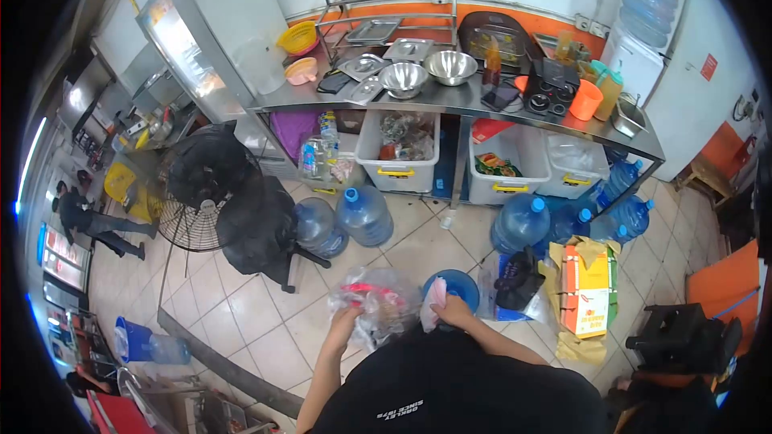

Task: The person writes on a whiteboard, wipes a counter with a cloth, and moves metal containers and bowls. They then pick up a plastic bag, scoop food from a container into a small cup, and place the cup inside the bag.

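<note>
My left hand [346, 321] is closed on the near left edge of a clear plastic bag [390, 321]. Red and pink pieces show through the crumpled film. In my right hand [455, 312] is a pale pink cloth-like piece [434, 299], pinched and hanging downward. A round blue container [464, 283] sits just beyond that hand, partly covered by it. To its right, a black bag [519, 280] lies on a blue crate.
Several blue water jugs [366, 217] stand on the tiled floor ahead. A steel table [322, 98] holds bowls and trays above white bins [398, 174]. Left is a black fan [205, 169]; right, a yellow-and-orange carton [589, 285]. A person [100, 221] stands far left.
</note>
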Demonstrator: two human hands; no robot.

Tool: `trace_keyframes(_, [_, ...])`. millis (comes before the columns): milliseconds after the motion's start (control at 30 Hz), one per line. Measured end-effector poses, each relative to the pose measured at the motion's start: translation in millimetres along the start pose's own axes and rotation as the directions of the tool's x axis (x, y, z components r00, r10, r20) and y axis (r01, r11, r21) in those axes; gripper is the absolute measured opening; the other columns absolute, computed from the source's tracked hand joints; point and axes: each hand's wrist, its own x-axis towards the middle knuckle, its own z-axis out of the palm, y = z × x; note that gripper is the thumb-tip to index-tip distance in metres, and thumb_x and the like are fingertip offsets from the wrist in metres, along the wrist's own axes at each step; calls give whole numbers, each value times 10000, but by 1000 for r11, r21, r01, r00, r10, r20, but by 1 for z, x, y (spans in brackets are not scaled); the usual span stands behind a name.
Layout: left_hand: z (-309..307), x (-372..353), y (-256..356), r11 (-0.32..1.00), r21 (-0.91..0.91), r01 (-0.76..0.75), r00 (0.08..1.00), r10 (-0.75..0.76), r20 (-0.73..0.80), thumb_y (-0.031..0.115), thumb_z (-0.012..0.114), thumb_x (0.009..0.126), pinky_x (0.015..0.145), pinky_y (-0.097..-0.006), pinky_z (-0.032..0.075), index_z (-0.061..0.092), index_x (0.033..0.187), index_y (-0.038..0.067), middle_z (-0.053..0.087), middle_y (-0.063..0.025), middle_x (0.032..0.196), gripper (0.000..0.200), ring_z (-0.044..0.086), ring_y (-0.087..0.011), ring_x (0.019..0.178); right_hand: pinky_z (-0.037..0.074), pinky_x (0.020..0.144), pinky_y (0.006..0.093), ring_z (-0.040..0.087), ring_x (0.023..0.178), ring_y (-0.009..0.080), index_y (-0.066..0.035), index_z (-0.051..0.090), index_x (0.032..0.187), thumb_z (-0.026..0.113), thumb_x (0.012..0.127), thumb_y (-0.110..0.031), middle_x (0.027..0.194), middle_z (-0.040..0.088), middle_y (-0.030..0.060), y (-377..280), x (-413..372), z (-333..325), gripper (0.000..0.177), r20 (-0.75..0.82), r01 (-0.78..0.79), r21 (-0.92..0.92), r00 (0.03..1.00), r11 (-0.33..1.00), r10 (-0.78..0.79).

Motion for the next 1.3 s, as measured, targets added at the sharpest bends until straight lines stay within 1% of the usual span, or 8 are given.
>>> trace_keyframes(133, [5, 60, 21, 999, -15, -45, 991, 47, 127, 310, 550, 800, 642, -265, 351, 649, 847, 42, 555, -7, 739, 289, 453, -115, 708, 471, 818, 451, 595, 932, 421, 105, 558, 1046, 607, 756, -472, 975, 603, 303, -10, 17, -7, 647, -68, 19, 3, 998, 1000, -19])
trace_keyframes(367, [34, 157, 83, 999, 42, -6, 938, -9, 347, 255, 574, 791, 742, -294, 408, 646, 917, -41, 630, -101, 882, 329, 543, -164, 843, 466, 805, 450, 588, 922, 441, 95, 593, 962, 630, 751, -448, 949, 600, 320, -2, 6, -12, 584, -248, -197, 191, 938, 962, 241])
trace_keyframes(700, [121, 270, 107, 998, 40, 40, 699, -56, 713, 297, 570, 789, 754, -304, 417, 656, 951, -11, 642, -98, 952, 358, 562, -168, 874, 489, 766, 428, 626, 874, 396, 39, 590, 1041, 641, 768, -341, 907, 636, 270, -58, 7, -5, 471, -359, -507, 428, 664, 748, 656])
trace_keyframes(1000, [206, 387, 66, 931, 331, -154, 753, -107, 649, 400, 605, 712, 851, -365, 433, 681, 939, 10, 656, -195, 970, 458, 604, -297, 944, 490, 782, 413, 634, 889, 376, 58, 581, 1050, 652, 774, -307, 931, 639, 260, -103, 37, 19, 463, -375, -451, 625, 542, 637, 752])
trace_keyframes(1067, [217, 416, 47, 948, 312, -60, 699, -183, 691, 439, 618, 682, 926, -393, 392, 666, 1004, 25, 577, -269, 1118, 527, 530, -355, 1076, 492, 779, 415, 634, 885, 381, 57, 582, 1048, 653, 772, -326, 932, 637, 265, -102, 42, 33, 478, -375, -438, 655, 520, 616, 768])
trace_keyframes(1167, [207, 412, 83, 868, 491, -65, 802, -247, 543, 425, 643, 667, 995, -399, 340, 537, 1203, 23, 383, -335, 1302, 678, 370, -415, 1219, 490, 779, 426, 626, 889, 398, 56, 590, 1032, 631, 780, -373, 920, 634, 275, -105, 46, 49, 499, -367, -515, 613, 486, 600, 793])
trace_keyframes(1267, [217, 457, 55, 927, 368, -73, 757, -189, 626, 415, 654, 666, 979, -375, 355, 520, 1214, 14, 429, -299, 1280, 692, 426, -374, 1182, 490, 766, 435, 625, 874, 402, 59, 590, 1022, 620, 788, -367, 908, 629, 283, -139, 54, 29, 486, -254, -590, 615, 481, 524, 839])
trace_keyframes(1300, [196, 426, 103, 923, 355, -148, 784, -109, 611, 409, 642, 686, 933, -359, 387, 557, 1156, 5, 524, -246, 1192, 627, 496, -327, 1115, 490, 766, 435, 625, 874, 402, 59, 590, 1022, 620, 788, -367, 908, 629, 283, -142, 57, 29, 486, -253, -591, 618, 475, 519, 843])
